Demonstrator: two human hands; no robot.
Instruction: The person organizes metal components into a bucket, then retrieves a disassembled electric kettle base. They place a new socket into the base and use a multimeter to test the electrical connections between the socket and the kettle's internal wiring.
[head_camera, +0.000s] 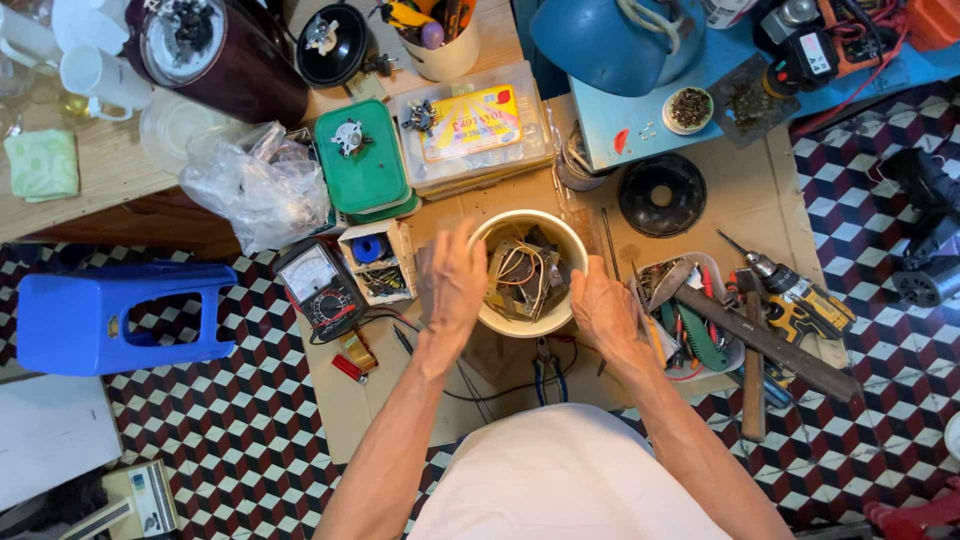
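On the cardboard sheet (720, 215) spread over the tiled floor, directly ahead of you, stands the round white housing (527, 272), open side up. Its rim faces the camera, so its axis runs vertically, pointing at your head; seen from above it is circular, with no long axis in plan. Inside lie loose wires and a circuit part, exposed for access.

Your left hand (452, 280) is at the housing's left rim, fingers spread and blurred. It appears open and closed on nothing; whether it touches the rim you cannot tell. Your right hand (604, 305) rests at the right rim, fingers loosely extended, palm down, gripping nothing visible. A hand on each side suggests you are steadying or positioning the housing from both sides, judged from the symmetry of the pose.

Supporting items are arranged within reach:
- The analogue multimeter (318, 285) lies just left of the housing, dial up, readable from your position.
- The small parts box (376, 262) sits between the multimeter and the housing.
- The blue-handled pliers (546, 372) lie just below the housing, handles towards you.
- The tool tray (690, 315) and cordless drill (795, 295) lie to the right, near your right hand.
- The black ring (662, 195) lies beyond the housing, well apart from both hands.
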